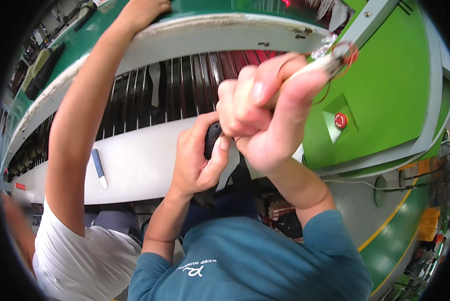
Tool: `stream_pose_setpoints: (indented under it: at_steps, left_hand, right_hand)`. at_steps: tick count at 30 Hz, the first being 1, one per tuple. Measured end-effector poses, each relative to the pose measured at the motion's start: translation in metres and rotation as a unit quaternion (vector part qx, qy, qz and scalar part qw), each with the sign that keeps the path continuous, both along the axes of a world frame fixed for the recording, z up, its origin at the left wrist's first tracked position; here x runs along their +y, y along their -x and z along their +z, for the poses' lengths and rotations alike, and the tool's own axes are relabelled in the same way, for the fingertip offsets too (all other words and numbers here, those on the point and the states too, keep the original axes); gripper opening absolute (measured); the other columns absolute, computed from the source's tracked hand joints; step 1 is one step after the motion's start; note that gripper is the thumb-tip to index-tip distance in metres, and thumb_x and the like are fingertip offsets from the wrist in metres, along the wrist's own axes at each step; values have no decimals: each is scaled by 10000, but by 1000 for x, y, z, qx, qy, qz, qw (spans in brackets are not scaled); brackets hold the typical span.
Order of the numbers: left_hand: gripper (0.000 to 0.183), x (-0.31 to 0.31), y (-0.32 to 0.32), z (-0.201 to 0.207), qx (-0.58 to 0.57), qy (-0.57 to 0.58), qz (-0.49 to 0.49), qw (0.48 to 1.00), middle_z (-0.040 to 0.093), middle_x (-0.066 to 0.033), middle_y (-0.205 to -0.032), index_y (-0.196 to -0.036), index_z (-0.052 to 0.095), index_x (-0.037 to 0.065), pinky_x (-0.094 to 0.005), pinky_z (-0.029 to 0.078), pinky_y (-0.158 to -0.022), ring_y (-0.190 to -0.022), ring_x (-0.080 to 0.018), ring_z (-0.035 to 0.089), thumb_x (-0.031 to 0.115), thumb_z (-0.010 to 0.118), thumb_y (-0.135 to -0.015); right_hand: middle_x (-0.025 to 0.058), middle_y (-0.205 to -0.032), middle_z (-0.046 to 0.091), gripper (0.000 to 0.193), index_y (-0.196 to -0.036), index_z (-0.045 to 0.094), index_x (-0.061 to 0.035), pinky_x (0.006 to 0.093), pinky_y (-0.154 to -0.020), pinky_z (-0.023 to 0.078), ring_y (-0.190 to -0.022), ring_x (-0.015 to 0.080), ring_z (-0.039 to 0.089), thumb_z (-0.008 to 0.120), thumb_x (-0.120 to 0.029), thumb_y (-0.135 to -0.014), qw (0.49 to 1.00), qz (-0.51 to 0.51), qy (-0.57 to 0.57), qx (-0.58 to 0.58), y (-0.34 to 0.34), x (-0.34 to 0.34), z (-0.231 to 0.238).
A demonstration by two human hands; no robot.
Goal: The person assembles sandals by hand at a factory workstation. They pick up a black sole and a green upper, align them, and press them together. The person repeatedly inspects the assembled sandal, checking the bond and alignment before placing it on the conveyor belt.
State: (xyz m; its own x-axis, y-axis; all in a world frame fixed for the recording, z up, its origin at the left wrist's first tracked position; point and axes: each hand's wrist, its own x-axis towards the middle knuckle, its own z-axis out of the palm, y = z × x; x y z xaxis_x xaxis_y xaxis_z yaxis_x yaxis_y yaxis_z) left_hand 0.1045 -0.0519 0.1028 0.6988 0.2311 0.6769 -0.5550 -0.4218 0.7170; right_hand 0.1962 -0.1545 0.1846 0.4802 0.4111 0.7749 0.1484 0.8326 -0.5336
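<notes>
White ledge (135,173): over right end, left hand (197,158) clamps black part (212,141), best kept steady; right hand (265,113) pinches pale item (324,62).

Black part (213,140), partly covered, in left fingers (218,159), blurred pale piece (329,62) in right fingers (301,95)

1. The small black piece (212,139) in your left hand (192,158) looks like matt plastic.
2. Before you, the dark, slim parallel rollers (185,85) look like glossy metal.
3. The long pale-grey ledge (135,175) nearest you looks smooth.
4. The broad bright-green panel (380,70) resembles smooth painted metal.
5. Your teal short-sleeved shirt (250,256) is soft, matt cloth.
</notes>
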Motion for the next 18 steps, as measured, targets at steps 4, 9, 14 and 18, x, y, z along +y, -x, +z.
stream_pose_setpoints:
  at_steps: [4,9,14,18]
  left_hand:
    - [234,1,9,3,10,-27,18,999,656,-121,-760,-1188,652,-8,-368,506,-623,-609,-283,642,61,671,-965]
    - [280,-10,14,1,-3,-2,-38,999,800,-156,-994,-1254,633,-21,-353,608,-816,-831,-259,780,39,626,-980]
    - [271,2,20,-9,-9,65,-14,998,799,-176,-1060,-1288,605,-36,-377,619,-904,-955,-261,787,115,609,-1062]
    - [281,3,21,-12,-45,90,-12,995,799,-180,-1059,-1292,601,-35,-378,621,-910,-956,-254,787,133,613,-1067]
  right_hand:
    - [-48,-608,369,438,-1006,510,-75,264,-428,290,-476,67,301,550,-487,-1149,1000,-17,11,-19,10,2,4]
    - [19,-780,565,337,-1307,586,-33,224,-434,301,-509,47,389,563,-343,-1176,992,83,34,87,-30,-28,16]
    - [102,-1091,638,468,-1504,536,-31,369,-801,545,-907,216,654,599,-311,-1134,913,-205,329,-124,-63,-27,-30]
    - [232,-1403,592,530,-1428,621,-72,534,-995,530,-1166,443,671,720,-364,-996,623,-322,655,-281,-92,-83,-143]
